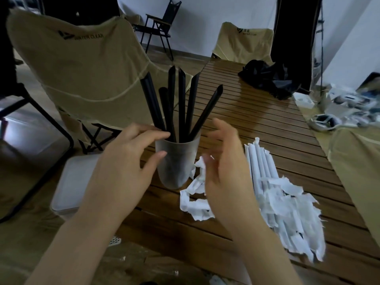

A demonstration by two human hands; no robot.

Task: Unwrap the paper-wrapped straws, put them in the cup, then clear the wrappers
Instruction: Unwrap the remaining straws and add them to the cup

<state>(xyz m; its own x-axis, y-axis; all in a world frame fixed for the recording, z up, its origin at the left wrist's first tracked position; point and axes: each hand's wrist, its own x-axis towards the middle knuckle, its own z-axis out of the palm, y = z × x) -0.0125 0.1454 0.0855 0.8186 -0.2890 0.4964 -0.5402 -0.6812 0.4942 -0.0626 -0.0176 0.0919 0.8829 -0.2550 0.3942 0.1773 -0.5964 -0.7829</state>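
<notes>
On the slatted wooden desk (257, 112), a frosted translucent cup (174, 163) stands upright with several unwrapped black straws (181, 103) fanned out of its mouth, their cut tips pointing up and away from the person. Both hands hover at the cup: the left hand (125, 161) sits at its left side with fingers loosely spread, fingertips just at the rim and the lowest straw shafts, thumb near the cup wall, and whether it actually touches cannot be told. The right hand (224, 161) is just to the right of the cup, motion-blurred, its grip spread and holding nothing. Directly under and beside that hand lie torn white wrappers (195, 202), crumpled against the cup's base. Further right, the bundle of still-wrapped straws (259, 161) lies flat on the desk, its long axis running from the near right edge away toward the far end, roughly parallel to the right forearm, with more wrapper scraps (292, 202) heaped over its near half. Judging from this layout, the next straw is best taken by the right hand, which is clearly the nearer one; the bundle sits to its outer side, so a short sideways reach and a pinch across a single straw's far, uncovered end would free it.
</notes>
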